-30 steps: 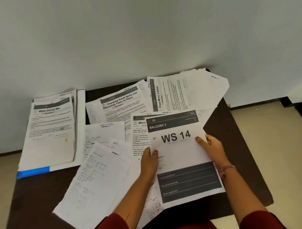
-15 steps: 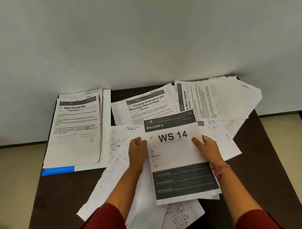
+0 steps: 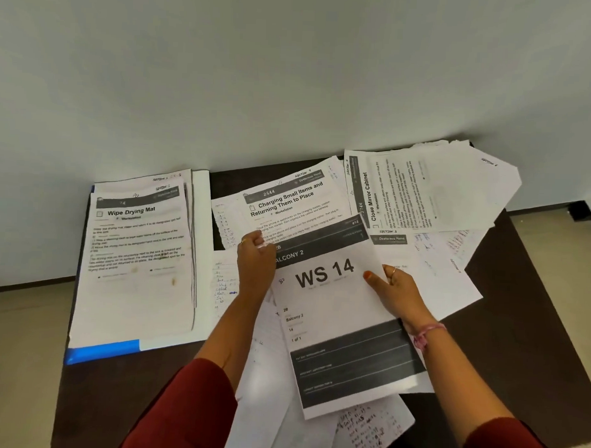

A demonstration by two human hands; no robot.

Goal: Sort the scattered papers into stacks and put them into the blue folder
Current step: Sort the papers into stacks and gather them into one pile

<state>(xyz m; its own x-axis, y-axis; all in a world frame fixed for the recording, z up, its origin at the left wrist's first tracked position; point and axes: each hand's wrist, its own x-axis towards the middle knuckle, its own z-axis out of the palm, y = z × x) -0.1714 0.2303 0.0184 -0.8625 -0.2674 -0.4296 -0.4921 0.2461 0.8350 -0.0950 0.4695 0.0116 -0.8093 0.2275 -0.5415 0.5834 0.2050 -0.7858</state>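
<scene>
While papers lie all over it, the dark table [image 3: 506, 298] fills the lower half of the frame. At the left sits the blue folder [image 3: 102, 349], lying open with a neat stack of papers [image 3: 135, 251] on it. Loose papers [image 3: 439, 195] spread across the middle and right. The "WS 14" sheet [image 3: 334, 309] lies in the middle. The left hand [image 3: 256, 262] pinches its top left corner. The right hand [image 3: 395, 291] holds its right edge.

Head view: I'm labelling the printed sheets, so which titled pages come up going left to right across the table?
Wipe Drying Mat sheet → Charging Small Items sheet → WS 14 sheet → Close Mirror Cabinet sheet.
</scene>
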